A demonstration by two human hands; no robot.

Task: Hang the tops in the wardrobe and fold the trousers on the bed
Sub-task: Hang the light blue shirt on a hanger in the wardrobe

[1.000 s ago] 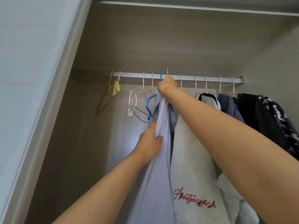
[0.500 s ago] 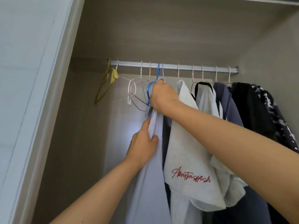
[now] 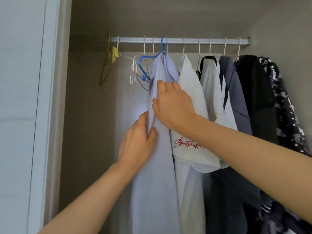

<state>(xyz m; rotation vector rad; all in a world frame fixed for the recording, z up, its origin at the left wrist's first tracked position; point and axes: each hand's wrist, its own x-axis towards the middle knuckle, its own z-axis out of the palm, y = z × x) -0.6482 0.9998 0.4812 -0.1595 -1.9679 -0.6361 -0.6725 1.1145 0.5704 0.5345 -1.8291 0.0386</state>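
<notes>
Pale-blue shirt (image 3: pixel 157 174) hangs from the rail (image 3: pixel 179 40) while our left hand (image 3: pixel 136 142) and right hand (image 3: pixel 173 105) pinch its edge.

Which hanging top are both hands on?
The pale lilac shirt, leftmost garment on the rail: left hand pinches its fold, right hand grips it higher.

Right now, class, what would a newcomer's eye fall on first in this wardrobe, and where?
Two hands meet at the centre: the left hand pinches a fold of the pale blue shirt, the right hand grips it higher up. The shirt hangs from the rail, left of a white top with red lettering. Empty hangers bunch at the rail's left end.
</notes>
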